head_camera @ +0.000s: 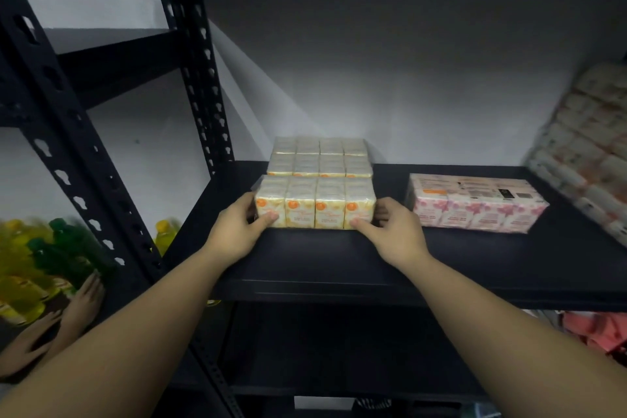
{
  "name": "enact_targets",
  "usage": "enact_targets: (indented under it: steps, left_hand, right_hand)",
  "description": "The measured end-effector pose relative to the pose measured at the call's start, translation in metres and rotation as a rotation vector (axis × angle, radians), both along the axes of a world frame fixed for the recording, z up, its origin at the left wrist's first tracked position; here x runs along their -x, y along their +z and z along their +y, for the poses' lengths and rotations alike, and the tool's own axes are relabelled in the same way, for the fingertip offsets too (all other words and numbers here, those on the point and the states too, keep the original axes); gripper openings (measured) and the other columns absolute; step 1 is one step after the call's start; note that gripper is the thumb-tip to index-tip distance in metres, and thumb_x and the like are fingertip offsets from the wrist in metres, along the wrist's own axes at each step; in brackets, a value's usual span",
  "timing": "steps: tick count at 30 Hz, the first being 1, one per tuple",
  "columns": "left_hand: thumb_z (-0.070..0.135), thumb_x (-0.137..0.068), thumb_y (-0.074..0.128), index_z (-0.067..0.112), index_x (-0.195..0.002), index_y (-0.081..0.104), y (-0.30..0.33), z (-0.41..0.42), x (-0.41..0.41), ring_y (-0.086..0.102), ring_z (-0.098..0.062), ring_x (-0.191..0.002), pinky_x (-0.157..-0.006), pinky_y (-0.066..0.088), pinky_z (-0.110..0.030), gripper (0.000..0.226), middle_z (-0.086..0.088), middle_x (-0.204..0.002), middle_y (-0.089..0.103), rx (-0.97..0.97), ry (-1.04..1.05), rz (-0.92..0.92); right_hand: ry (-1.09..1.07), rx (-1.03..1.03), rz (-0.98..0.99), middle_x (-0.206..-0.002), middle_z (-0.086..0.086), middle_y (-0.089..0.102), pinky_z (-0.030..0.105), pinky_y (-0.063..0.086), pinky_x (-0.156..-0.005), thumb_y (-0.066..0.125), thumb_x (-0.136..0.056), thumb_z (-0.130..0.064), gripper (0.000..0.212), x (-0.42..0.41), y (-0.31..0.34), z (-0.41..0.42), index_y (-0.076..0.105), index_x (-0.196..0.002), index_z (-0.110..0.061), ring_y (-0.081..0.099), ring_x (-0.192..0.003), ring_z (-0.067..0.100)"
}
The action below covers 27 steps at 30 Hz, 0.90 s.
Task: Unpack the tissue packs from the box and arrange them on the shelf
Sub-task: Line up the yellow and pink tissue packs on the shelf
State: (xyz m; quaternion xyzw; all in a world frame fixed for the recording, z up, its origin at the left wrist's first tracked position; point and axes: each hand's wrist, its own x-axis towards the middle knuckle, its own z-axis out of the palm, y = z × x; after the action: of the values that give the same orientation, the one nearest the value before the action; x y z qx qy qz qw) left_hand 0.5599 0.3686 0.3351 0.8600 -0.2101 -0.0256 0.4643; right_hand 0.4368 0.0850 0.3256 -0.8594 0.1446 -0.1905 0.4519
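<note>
The yellow tissue pack is a clear-wrapped block of small cream and yellow packets with orange round marks, four showing across its front. It sits on the dark shelf between both hands: the left hand grips its left end with the thumb curled onto the front face, and the right hand grips its right end the same way. Just behind it, touching or nearly so, stands a second yellow pack close to the wall. To the right, apart from the right hand, lies a pink floral pack, and blurred stacked packs fill the far right. Bare shelf lies between the held pack and the front edge. Upright posts bound the left side.
</note>
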Motion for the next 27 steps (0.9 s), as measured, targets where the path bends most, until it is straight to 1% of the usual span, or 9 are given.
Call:
enact_targets:
  steps: [6,8,11,14,19,21,23,25,27]
  left_hand:
    - [0.042,-0.097,0.069,0.030,-0.143,0.057,-0.004,-0.005,-0.002,0.062,-0.004,-0.120,-0.089,0.047,-0.020,0.049,0.015,-0.130,0.069,-0.022,-0.005,-0.024]
    - [0.045,-0.097,0.067,0.031,-0.143,0.057,-0.004,-0.007,-0.002,0.062,-0.007,-0.122,-0.101,0.050,-0.031,0.049,0.016,-0.129,0.069,-0.037,0.001,-0.037]
    - [0.051,-0.097,0.064,0.036,-0.143,0.054,-0.006,-0.007,-0.003,0.062,-0.011,-0.125,-0.116,0.041,-0.050,0.050,0.018,-0.128,0.068,-0.085,0.006,-0.047]
    - [0.050,-0.099,0.063,0.035,-0.145,0.053,-0.003,-0.013,-0.001,0.061,-0.014,-0.126,-0.114,0.043,-0.048,0.049,0.015,-0.131,0.068,-0.098,0.026,-0.031]
    - [0.055,-0.099,0.059,0.034,-0.148,0.048,-0.002,-0.018,0.004,0.056,-0.021,-0.132,-0.111,0.046,-0.050,0.055,0.007,-0.142,0.061,-0.147,0.043,-0.047]
    - [0.059,-0.095,0.063,0.027,-0.159,0.031,-0.003,-0.018,0.010,0.046,-0.024,-0.144,-0.115,0.042,-0.050,0.079,0.001,-0.158,0.046,-0.138,0.098,-0.060]
    - [0.062,-0.087,0.072,0.018,-0.164,0.016,-0.001,-0.018,0.021,0.032,-0.027,-0.152,-0.120,0.035,-0.050,0.105,-0.008,-0.166,0.029,-0.105,0.208,-0.113]
    - [0.065,-0.082,0.074,0.015,-0.163,0.017,0.002,-0.019,0.029,0.025,-0.030,-0.154,-0.123,0.028,-0.054,0.111,-0.012,-0.165,0.026,-0.110,0.261,-0.258]
    - [0.071,-0.082,0.069,0.015,-0.161,0.025,0.007,-0.026,0.034,0.023,-0.030,-0.154,-0.126,0.016,-0.060,0.106,-0.012,-0.164,0.029,-0.186,0.210,-0.419]
  right_hand:
    - [-0.029,-0.015,-0.024,-0.098,-0.022,0.066,0.012,0.047,-0.079,0.085,-0.085,-0.032,0.033,0.002,-0.002,-0.001,0.060,-0.105,-0.033,0.062,-0.095,-0.006]
    - [-0.040,-0.020,-0.034,-0.098,-0.020,0.067,0.013,0.048,-0.079,0.085,-0.085,-0.032,0.032,0.001,-0.003,-0.001,0.061,-0.106,-0.031,0.062,-0.095,-0.005]
    - [-0.051,-0.020,-0.044,-0.099,-0.021,0.067,0.013,0.048,-0.080,0.085,-0.085,-0.031,0.032,0.001,-0.004,-0.002,0.062,-0.107,-0.030,0.063,-0.096,-0.004]
    - [-0.063,-0.009,-0.036,-0.097,-0.023,0.065,0.013,0.048,-0.079,0.083,-0.087,-0.032,0.030,0.000,-0.003,-0.002,0.063,-0.109,-0.030,0.061,-0.093,-0.007]
    - [-0.077,0.024,-0.038,-0.095,-0.025,0.066,0.025,0.056,-0.090,0.082,-0.089,-0.034,0.027,0.000,-0.002,0.000,0.066,-0.110,-0.031,0.063,-0.094,-0.007]
    - [-0.057,0.033,-0.032,-0.097,-0.027,0.064,0.029,0.057,-0.095,0.081,-0.089,-0.034,0.032,0.003,0.000,0.001,0.067,-0.117,-0.028,0.062,-0.094,-0.006]
    - [-0.043,0.031,-0.040,-0.106,-0.020,0.065,0.033,0.056,-0.099,0.082,-0.088,-0.035,0.045,0.008,0.002,0.002,0.066,-0.128,-0.023,0.062,-0.100,0.000]
    - [-0.067,0.021,-0.051,-0.120,-0.008,0.066,0.034,0.055,-0.100,0.085,-0.084,-0.040,0.066,0.017,0.002,0.001,0.059,-0.140,-0.017,0.062,-0.111,0.008]
    - [-0.097,0.027,-0.076,-0.125,-0.004,0.064,0.030,0.055,-0.098,0.086,-0.082,-0.042,0.074,0.029,0.004,-0.005,0.056,-0.144,-0.015,0.062,-0.113,0.010]
